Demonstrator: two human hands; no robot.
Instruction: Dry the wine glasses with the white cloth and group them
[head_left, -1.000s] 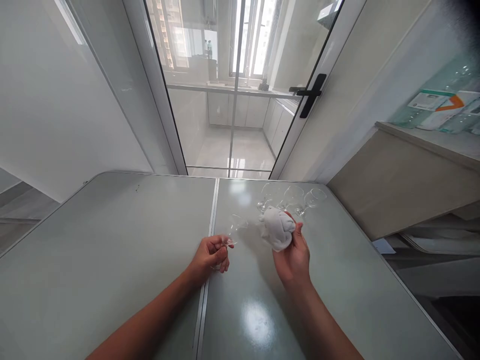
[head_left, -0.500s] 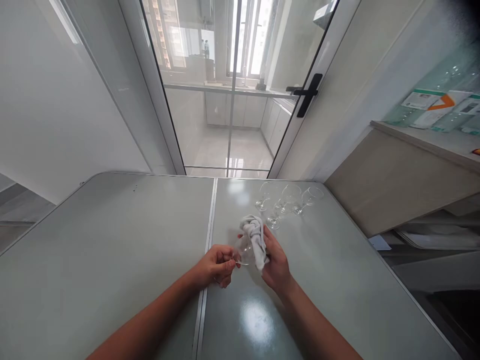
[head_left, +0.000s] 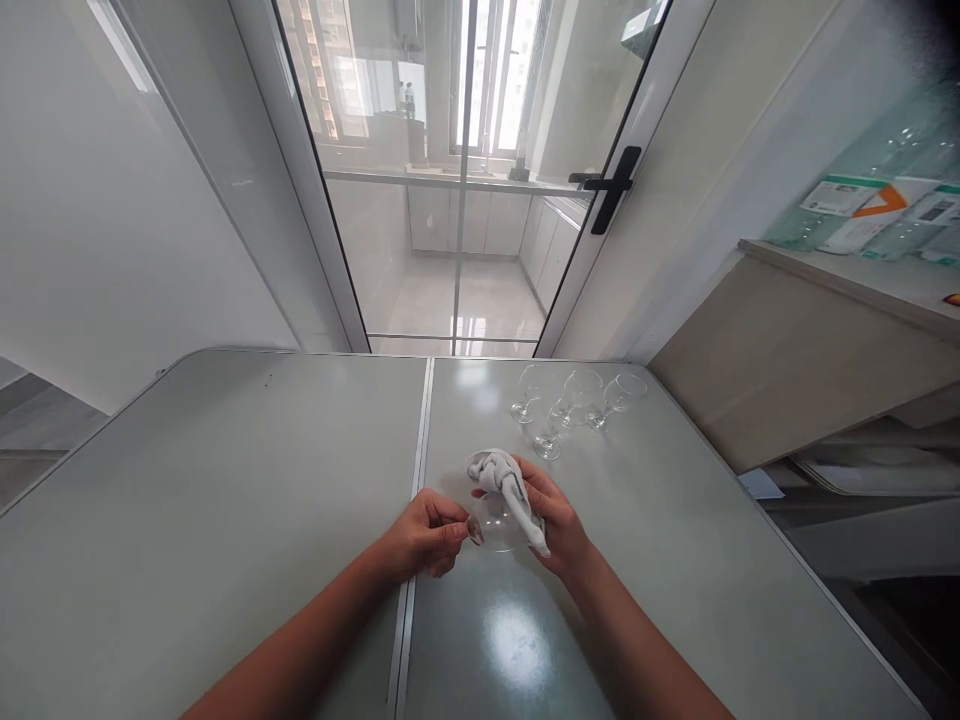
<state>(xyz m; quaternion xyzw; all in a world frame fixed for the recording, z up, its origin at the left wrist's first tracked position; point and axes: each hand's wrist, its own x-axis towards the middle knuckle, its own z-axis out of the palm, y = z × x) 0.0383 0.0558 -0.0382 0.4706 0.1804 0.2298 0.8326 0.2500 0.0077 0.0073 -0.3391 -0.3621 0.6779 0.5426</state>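
A clear wine glass (head_left: 499, 527) lies tilted between my hands, above the table (head_left: 637, 560). Pinched at its stem end is my left hand (head_left: 427, 530), fingers closed. My right hand (head_left: 551, 510) holds a white cloth (head_left: 506, 480) against the bowl of the glass, its thumb and fingers curled around the cloth. One end of the cloth hangs down along the bowl. The stem is mostly hidden by my left fingers.
Several clear stemmed glasses (head_left: 547, 445) stand together toward the far right of the table. A metal seam (head_left: 421, 440) divides the tabletop. Beyond it is a glazed door with a black handle (head_left: 613, 188). A shelf (head_left: 847, 285) holding plastic bottles (head_left: 847, 205) borders the right side.
My right hand and the cloth have shifted slightly down, and the cloth's folded top now leans further left. The bowl has turned a little to the right. My left hand stays nearly in place.
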